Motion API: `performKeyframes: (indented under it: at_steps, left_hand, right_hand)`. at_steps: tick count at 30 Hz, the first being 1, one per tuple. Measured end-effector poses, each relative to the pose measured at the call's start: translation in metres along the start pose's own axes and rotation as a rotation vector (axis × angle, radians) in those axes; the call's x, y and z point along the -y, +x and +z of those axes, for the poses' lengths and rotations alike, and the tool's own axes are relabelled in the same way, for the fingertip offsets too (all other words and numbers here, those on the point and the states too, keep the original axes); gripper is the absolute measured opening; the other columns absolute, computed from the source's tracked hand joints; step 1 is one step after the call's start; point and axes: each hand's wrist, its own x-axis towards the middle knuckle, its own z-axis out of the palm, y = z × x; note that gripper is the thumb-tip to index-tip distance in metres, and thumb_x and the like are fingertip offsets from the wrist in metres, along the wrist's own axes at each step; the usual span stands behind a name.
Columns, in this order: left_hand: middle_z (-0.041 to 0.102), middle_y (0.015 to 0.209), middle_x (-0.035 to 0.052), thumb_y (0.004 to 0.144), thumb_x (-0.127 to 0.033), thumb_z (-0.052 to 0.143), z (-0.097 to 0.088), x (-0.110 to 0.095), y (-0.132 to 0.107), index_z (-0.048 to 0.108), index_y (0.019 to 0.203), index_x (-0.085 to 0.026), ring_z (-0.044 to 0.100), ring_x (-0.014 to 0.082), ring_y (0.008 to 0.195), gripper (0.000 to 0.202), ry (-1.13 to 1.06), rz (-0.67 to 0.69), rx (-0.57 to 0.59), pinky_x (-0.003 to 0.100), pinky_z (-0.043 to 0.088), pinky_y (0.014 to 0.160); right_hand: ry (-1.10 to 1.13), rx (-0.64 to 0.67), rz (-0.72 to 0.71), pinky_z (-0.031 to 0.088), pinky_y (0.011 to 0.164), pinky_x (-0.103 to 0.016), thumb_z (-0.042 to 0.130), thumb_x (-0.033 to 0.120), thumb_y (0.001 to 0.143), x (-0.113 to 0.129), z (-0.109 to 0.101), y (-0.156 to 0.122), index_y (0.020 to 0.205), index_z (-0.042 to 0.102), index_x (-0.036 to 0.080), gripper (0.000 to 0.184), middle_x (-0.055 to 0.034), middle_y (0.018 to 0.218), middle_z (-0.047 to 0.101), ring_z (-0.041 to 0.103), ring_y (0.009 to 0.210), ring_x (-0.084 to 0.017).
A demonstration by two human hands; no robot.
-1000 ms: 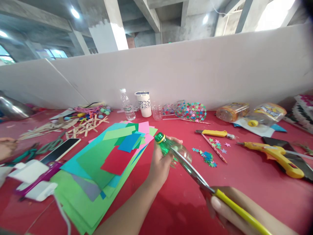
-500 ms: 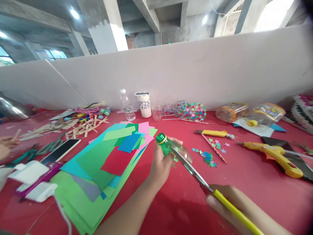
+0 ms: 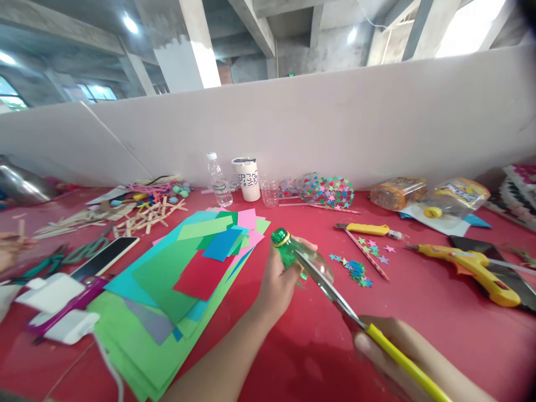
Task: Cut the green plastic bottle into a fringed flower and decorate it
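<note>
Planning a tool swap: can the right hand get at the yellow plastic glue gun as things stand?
Probably not while the right hand is closed around the yellow-handled metal scissors. Otherwise the way looks free: nothing visible stands between that hand and the yellow plastic glue gun.

Left hand (image 3: 280,276) curled in grip, left forearm (image 3: 232,343) slanting forward; right hand (image 3: 404,334) also gripping, nearer.

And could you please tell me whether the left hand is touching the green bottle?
Touching: the head view shows the left hand wrapped around the green bottle, with no gap between them.
</note>
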Motion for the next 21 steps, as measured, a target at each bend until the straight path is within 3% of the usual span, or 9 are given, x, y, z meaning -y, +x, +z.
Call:
performKeyframes:
  at_steps: [3,11,17,21]
  left_hand:
    - [0.065,0.107,0.0051,0.088,-0.031,0.058,0.0001,0.0,0.0004,0.056,0.103,-0.023,0.063,0.0178,0.092,0.017,0.012,0.004,-0.01,0.03,0.048,0.081]
    - [0.065,0.104,0.0065,0.088,-0.035,0.057,0.0003,-0.0011,0.0014,0.054,0.103,-0.021,0.063,0.0177,0.086,0.021,0.039,0.023,-0.002,0.027,0.049,0.068]
    - [0.063,0.11,0.0061,0.087,-0.033,0.059,-0.0029,0.0028,0.0004,0.056,0.105,-0.023,0.059,0.0198,0.1,0.02,0.077,0.029,0.012,0.034,0.043,0.092]
    - [0.064,0.104,0.0048,0.088,-0.031,0.056,-0.0034,0.0034,-0.0006,0.057,0.104,-0.024,0.058,0.0155,0.08,0.017,0.125,0.051,0.007,0.029,0.046,0.077]
  right_hand:
    - [0.013,0.042,0.012,0.025,0.033,-0.016,0.042,0.081,0.074,-0.0004,0.0003,-0.0003,0.065,0.04,0.02,0.061,0.0069,0.051,0.04,0.034,0.038,-0.004]
    - [0.023,0.025,0.057,0.026,0.033,-0.017,0.043,0.084,0.07,0.0037,-0.0008,-0.0022,0.064,0.039,0.021,0.063,0.0075,0.05,0.037,0.032,0.038,-0.004]
    - [0.032,0.019,0.038,0.027,0.035,-0.016,0.039,0.091,0.062,0.0067,-0.004,-0.0016,0.067,0.045,0.02,0.071,0.0071,0.052,0.04,0.035,0.04,-0.004]
    - [0.069,0.027,0.093,0.026,0.033,-0.016,0.04,0.091,0.061,0.0048,-0.0031,-0.0019,0.07,0.049,0.02,0.072,0.0077,0.051,0.038,0.033,0.038,-0.004]
